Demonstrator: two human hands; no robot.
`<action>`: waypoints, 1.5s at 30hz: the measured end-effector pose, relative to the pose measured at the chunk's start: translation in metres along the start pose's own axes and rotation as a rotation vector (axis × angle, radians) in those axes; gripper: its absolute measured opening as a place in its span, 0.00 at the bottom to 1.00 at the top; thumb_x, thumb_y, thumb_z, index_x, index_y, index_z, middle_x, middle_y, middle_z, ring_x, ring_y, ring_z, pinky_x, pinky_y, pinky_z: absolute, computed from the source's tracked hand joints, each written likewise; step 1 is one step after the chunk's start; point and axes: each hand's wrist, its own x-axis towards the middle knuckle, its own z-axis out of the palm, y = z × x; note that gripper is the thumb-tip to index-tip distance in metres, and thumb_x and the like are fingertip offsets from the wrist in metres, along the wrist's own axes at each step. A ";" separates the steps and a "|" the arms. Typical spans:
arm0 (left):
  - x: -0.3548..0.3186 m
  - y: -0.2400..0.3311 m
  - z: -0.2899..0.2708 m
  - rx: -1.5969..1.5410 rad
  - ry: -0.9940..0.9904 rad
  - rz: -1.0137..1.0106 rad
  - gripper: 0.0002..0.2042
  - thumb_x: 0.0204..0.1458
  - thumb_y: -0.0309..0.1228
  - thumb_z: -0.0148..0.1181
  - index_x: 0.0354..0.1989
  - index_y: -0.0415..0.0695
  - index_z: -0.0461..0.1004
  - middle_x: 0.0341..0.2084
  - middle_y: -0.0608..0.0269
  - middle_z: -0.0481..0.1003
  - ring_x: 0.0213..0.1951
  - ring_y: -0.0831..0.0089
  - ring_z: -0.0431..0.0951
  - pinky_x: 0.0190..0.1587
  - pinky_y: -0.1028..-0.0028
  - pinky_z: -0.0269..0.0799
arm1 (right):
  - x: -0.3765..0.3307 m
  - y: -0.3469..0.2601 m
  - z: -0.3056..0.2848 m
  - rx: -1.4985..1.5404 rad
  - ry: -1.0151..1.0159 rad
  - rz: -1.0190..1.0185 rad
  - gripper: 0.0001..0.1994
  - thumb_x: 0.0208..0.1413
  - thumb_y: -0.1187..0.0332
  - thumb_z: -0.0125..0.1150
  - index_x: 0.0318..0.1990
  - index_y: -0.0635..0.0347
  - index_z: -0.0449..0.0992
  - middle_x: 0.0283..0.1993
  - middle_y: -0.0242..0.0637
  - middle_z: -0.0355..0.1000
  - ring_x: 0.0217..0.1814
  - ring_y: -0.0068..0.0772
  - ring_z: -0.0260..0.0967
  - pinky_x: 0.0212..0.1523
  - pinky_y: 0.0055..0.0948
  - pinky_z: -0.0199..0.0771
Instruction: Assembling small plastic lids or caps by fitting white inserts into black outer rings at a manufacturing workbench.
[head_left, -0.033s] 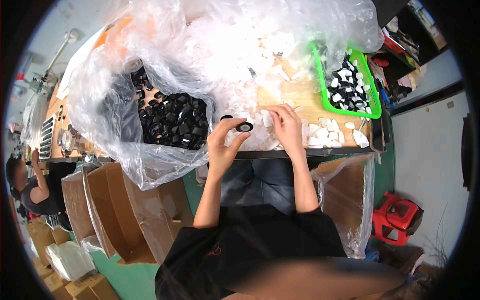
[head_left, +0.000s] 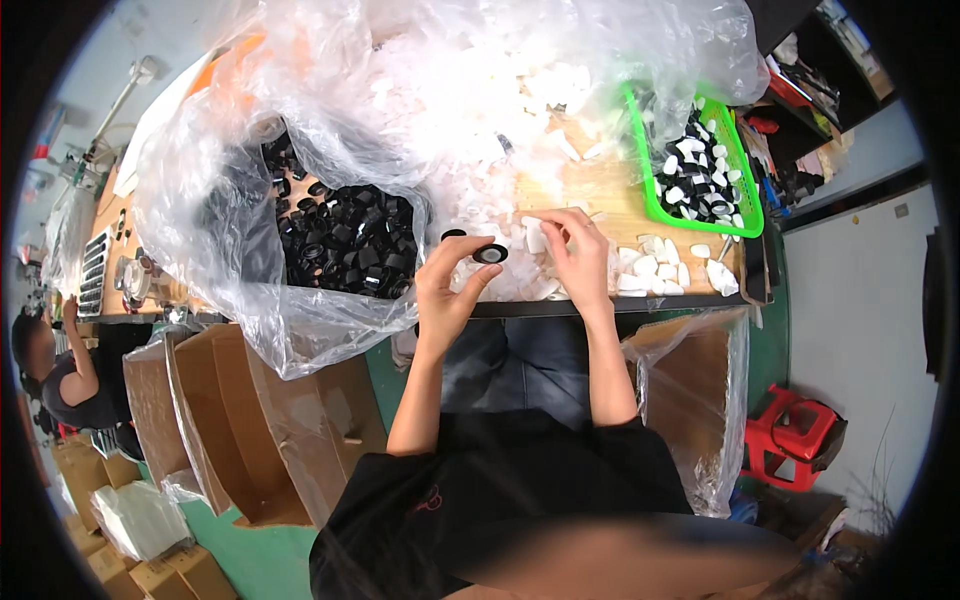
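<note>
Low on my right I see a red plastic stool near a pale grey panel, and an open cardboard box edged with clear film; on my left, another open carton above the green floor, brown boxes and a dark-topped co-worker farther off

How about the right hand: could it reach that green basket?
Probably yes: only tabletop and white pieces lie between the right hand and the green basket, though clear plastic drapes over its far end.
</note>
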 end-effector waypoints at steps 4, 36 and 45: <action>-0.001 0.006 -0.002 0.026 -0.036 0.026 0.16 0.45 0.18 0.68 0.45 0.34 0.78 0.40 0.60 0.78 0.42 0.72 0.76 0.47 0.74 0.69 | -0.006 -0.034 -0.011 0.083 0.115 -0.295 0.12 0.48 0.84 0.62 0.40 0.62 0.79 0.36 0.37 0.74 0.37 0.39 0.71 0.34 0.29 0.73; -0.001 0.030 0.010 0.219 -0.036 0.177 0.16 0.42 0.19 0.69 0.42 0.37 0.80 0.36 0.55 0.80 0.37 0.65 0.80 0.42 0.72 0.74 | -0.032 -0.048 -0.010 0.034 -0.036 -0.399 0.07 0.52 0.79 0.61 0.39 0.63 0.80 0.47 0.41 0.75 0.46 0.40 0.72 0.43 0.32 0.73; -0.002 0.018 0.007 0.209 0.005 0.041 0.15 0.41 0.21 0.71 0.40 0.38 0.80 0.35 0.57 0.81 0.36 0.68 0.80 0.43 0.73 0.73 | 0.015 0.060 -0.057 -0.563 -0.042 -0.138 0.06 0.52 0.79 0.59 0.38 0.64 0.78 0.42 0.44 0.74 0.43 0.52 0.71 0.46 0.38 0.72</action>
